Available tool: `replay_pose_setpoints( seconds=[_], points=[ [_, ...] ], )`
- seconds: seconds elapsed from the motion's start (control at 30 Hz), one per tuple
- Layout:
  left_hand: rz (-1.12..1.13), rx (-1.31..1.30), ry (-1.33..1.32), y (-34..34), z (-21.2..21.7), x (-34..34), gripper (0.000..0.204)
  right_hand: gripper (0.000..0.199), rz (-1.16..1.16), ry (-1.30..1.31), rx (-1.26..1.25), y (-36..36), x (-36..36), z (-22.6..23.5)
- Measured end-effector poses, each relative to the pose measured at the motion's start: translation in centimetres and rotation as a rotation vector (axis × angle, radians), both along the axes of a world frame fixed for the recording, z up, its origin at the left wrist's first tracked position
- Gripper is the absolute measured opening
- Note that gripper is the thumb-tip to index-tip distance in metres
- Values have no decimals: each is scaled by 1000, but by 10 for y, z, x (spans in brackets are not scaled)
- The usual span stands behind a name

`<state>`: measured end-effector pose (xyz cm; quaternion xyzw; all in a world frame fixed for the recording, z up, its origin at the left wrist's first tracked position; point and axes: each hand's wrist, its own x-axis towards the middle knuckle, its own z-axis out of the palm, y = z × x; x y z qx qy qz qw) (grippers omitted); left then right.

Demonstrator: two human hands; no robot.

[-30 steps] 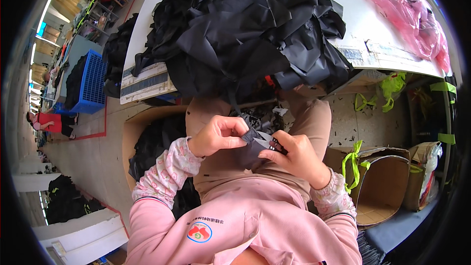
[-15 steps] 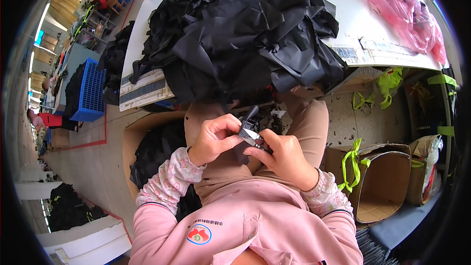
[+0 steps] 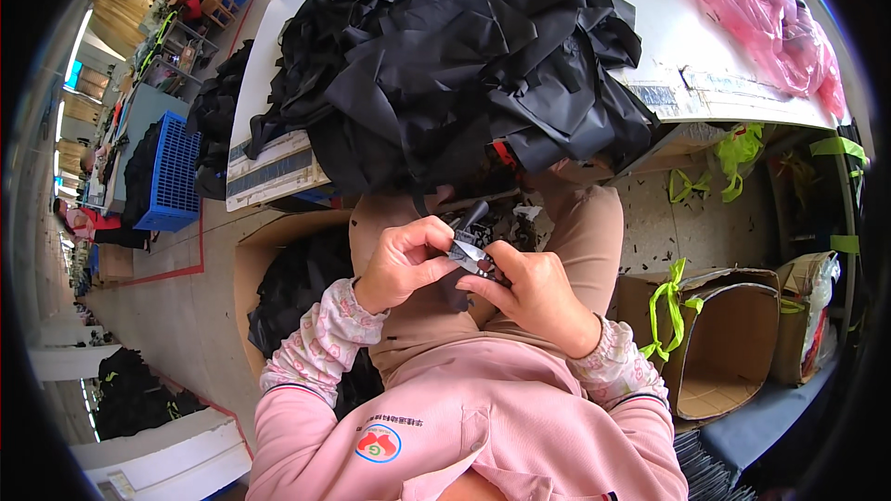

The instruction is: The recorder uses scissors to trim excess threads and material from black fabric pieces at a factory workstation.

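Note:
Above my lap, my left hand point(image 3: 406, 264) pinches a small black fabric piece point(image 3: 471, 216) between thumb and fingers. Part of that piece sticks up past the fingertips, and some hangs below. My right hand point(image 3: 536, 295) is closed around small thread snips point(image 3: 471, 251), whose silver blades point left and lie against the fabric at my left fingertips. The handles are mostly hidden in my right fingers. Beyond my knees, a big heap of black fabric pieces point(image 3: 436, 65) covers much of the white table point(image 3: 668, 83) and hangs over its near edge.
Pink plastic film point(image 3: 742, 9) lies at the table's right. An open cardboard box point(image 3: 729, 353) with a yellow-green tie stands to my right. At my left, another cardboard box point(image 3: 245, 269) holds black fabric. A blue crate point(image 3: 172, 172) and people are farther left. Black scraps litter the floor.
The snips and my right fingers have shifted slightly left, toward my left fingertips. Both hands keep their hold. A small red patch now shows at the heap's lower edge.

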<state>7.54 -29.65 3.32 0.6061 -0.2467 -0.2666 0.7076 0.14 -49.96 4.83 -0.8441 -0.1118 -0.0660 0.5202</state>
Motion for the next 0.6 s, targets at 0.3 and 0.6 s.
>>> replay_pose_setpoints(
  seconds=[0.3, 0.6],
  points=[
    [-17, 19, -7, 2, 2, 0, 10, 34, -41, -100, -185, 0, 0, 3],
    [28, 96, -81, 5, 14, 0, 10, 25, -153, 12, 122, -1, 10, -14]
  ],
)
